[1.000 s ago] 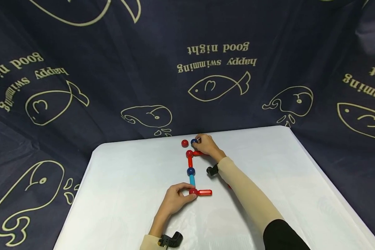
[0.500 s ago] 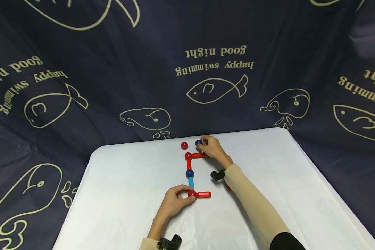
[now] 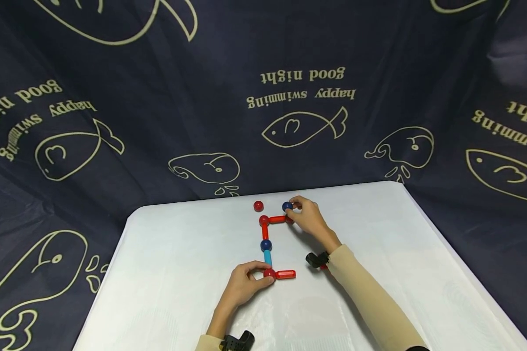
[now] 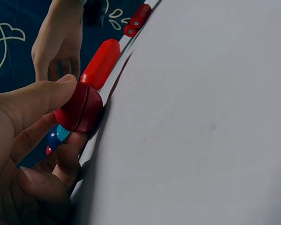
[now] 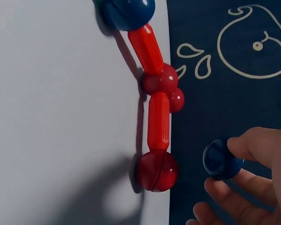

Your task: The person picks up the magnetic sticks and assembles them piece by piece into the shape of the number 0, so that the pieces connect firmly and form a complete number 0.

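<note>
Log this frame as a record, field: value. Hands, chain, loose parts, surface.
left hand: grips near red ball
right hand: pinches loose blue ball, apart from end red ball
chain, from near red ball: light-blue rod, chain blue ball, red rod, corner red ball, far red rod, end red ball
branch: near red rod, outer end bare
loose parts: spare red ball; red pieces, probably rods
surface: white table
</note>
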`<state>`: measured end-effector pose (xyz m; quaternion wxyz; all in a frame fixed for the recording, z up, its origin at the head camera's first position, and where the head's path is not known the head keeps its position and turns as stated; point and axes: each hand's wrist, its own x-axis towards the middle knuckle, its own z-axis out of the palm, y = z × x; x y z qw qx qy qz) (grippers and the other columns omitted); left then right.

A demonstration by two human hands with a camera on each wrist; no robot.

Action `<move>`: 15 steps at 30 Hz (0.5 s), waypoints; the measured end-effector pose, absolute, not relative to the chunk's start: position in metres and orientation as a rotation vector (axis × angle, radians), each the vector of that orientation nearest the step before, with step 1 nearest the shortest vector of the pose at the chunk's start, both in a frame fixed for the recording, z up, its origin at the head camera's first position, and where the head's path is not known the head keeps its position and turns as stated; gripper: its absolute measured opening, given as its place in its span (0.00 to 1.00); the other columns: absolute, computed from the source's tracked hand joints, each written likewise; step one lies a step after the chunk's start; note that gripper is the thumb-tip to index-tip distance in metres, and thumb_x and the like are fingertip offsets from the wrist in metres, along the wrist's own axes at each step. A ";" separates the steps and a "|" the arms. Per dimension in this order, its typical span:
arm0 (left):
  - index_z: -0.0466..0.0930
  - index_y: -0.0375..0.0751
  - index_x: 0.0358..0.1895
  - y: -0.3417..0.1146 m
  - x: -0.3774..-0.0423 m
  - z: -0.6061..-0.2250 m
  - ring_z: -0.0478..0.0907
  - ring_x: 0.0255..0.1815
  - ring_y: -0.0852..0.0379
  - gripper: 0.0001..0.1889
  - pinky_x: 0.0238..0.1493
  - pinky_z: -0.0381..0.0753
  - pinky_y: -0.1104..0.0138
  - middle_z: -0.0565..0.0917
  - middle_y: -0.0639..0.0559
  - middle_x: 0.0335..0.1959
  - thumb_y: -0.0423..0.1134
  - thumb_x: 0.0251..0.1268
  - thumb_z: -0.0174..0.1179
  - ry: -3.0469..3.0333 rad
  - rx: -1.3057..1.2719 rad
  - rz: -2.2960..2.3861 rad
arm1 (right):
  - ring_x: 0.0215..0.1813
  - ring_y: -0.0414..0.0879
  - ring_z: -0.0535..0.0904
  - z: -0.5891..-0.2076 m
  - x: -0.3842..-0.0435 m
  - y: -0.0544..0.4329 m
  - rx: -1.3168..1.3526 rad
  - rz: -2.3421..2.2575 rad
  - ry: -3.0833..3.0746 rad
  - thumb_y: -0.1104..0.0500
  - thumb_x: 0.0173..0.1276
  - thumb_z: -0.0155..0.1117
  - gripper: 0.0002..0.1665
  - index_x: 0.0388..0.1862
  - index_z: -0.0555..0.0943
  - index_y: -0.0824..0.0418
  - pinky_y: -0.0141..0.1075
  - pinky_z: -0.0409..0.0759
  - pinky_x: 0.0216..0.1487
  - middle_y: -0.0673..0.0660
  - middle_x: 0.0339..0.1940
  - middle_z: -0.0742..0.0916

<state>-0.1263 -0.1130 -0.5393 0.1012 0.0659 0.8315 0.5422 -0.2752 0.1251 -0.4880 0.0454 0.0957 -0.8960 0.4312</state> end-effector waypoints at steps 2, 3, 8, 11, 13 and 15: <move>0.90 0.54 0.48 -0.113 -0.126 -0.541 0.69 0.17 0.65 0.14 0.18 0.69 0.70 0.84 0.53 0.34 0.49 0.60 0.75 2.462 0.194 1.593 | 0.60 0.63 0.82 -0.488 -0.268 0.128 0.293 1.315 -2.729 0.55 0.71 0.68 0.21 0.58 0.83 0.63 0.55 0.80 0.62 0.62 0.49 0.88; 0.90 0.54 0.48 -0.112 -0.125 -0.541 0.69 0.17 0.65 0.14 0.18 0.69 0.70 0.84 0.53 0.34 0.49 0.60 0.75 2.465 0.195 1.591 | 0.60 0.63 0.83 -0.487 -0.265 0.129 0.296 1.312 -2.728 0.55 0.70 0.69 0.21 0.59 0.83 0.63 0.55 0.80 0.62 0.62 0.49 0.88; 0.90 0.54 0.48 -0.111 -0.124 -0.543 0.69 0.16 0.65 0.14 0.18 0.69 0.70 0.84 0.53 0.34 0.49 0.59 0.76 2.465 0.202 1.598 | 0.57 0.62 0.84 -0.485 -0.249 0.136 0.306 1.308 -2.724 0.55 0.70 0.69 0.22 0.59 0.83 0.63 0.54 0.82 0.60 0.63 0.50 0.89; 0.90 0.55 0.48 -0.111 -0.125 -0.543 0.69 0.17 0.66 0.14 0.18 0.69 0.70 0.85 0.53 0.34 0.49 0.60 0.75 2.459 0.213 1.598 | 0.55 0.60 0.85 -0.485 -0.237 0.140 0.327 1.315 -2.699 0.57 0.69 0.70 0.21 0.58 0.83 0.63 0.53 0.84 0.56 0.63 0.49 0.89; 0.90 0.54 0.48 -0.112 -0.126 -0.544 0.69 0.17 0.65 0.14 0.18 0.70 0.70 0.85 0.53 0.35 0.49 0.60 0.75 2.463 0.215 1.599 | 0.53 0.58 0.85 -0.487 -0.230 0.142 0.363 1.328 -2.681 0.58 0.69 0.70 0.20 0.57 0.83 0.63 0.49 0.85 0.53 0.62 0.48 0.89; 0.90 0.54 0.48 -0.113 -0.126 -0.544 0.69 0.17 0.65 0.14 0.18 0.69 0.70 0.85 0.53 0.36 0.49 0.59 0.76 2.471 0.203 1.598 | 0.51 0.55 0.85 -0.490 -0.221 0.143 0.405 1.347 -2.679 0.58 0.69 0.70 0.20 0.57 0.83 0.63 0.45 0.86 0.50 0.60 0.47 0.89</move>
